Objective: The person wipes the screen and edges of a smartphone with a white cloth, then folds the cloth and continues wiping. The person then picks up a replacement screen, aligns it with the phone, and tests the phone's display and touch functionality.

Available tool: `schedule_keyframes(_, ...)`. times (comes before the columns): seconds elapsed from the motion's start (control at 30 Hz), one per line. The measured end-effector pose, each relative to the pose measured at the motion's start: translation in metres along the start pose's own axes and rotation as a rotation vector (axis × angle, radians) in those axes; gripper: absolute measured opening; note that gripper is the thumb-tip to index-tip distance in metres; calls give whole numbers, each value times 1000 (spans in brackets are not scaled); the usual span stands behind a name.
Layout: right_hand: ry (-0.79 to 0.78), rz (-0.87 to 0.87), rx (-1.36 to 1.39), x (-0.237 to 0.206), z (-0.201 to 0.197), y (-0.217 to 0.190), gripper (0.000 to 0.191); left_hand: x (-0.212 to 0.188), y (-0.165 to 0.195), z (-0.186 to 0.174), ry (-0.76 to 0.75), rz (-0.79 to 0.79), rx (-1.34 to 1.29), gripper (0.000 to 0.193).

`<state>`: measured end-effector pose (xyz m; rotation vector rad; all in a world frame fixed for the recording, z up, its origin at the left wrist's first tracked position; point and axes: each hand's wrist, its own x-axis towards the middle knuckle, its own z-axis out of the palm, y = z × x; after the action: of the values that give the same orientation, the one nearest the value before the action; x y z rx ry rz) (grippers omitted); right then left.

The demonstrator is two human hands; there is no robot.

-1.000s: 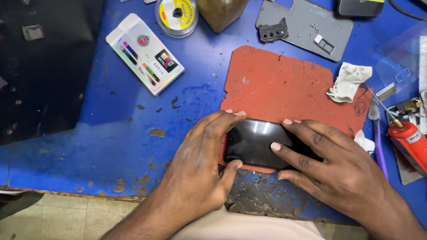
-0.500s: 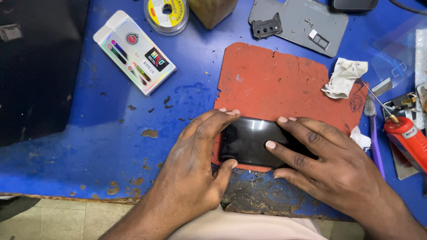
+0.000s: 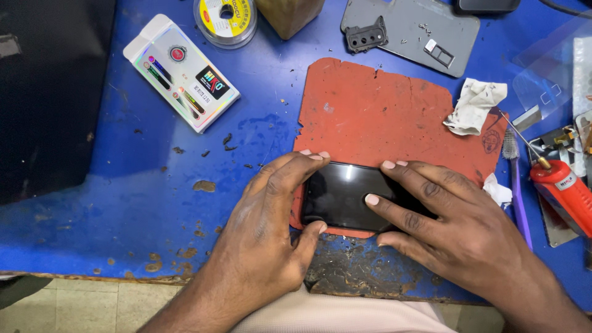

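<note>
Black phone (image 3: 345, 197) lies flat, glass up, on near edge of red mat (image 3: 382, 111), long axis running left-right across the bench (image 3: 123, 203). Which end is top: cannot tell, both covered.

Left hand (image 3: 271, 222) clamps the phone's left end, fingertips over far edge, thumb under near edge. Right hand (image 3: 450, 222) covers right end, one fingertip pressing mid-glass. Hands sit close, apart.

Clear-lidded tool case (image 3: 182, 71) far left holds a row of thin bits. Solder reel (image 3: 226, 18) beyond it. Grey back cover (image 3: 413, 31) carries camera frame, loose screws. Crumpled cloth (image 3: 475, 105), purple toothbrush (image 3: 515, 179), red tool (image 3: 564, 191) right.

Versus half a second ago: grip and phone position unchanged.
</note>
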<state>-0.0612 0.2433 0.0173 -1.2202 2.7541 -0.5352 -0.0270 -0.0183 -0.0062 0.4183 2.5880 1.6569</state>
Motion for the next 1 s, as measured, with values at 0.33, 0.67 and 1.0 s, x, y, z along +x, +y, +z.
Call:
schedule_keyframes(0.33,320,161,75,-26,-23,19,27,3,5,3,-14,-21,61,76)
schedule_keyframes(0.67,365,576,134,-87,1,-5,26,1,6,21,-10,-46,36,77)
schedule_keyframes(1.0,345,474,140,-89,8,-9,32,0,9,24,-10,-18,77,80)
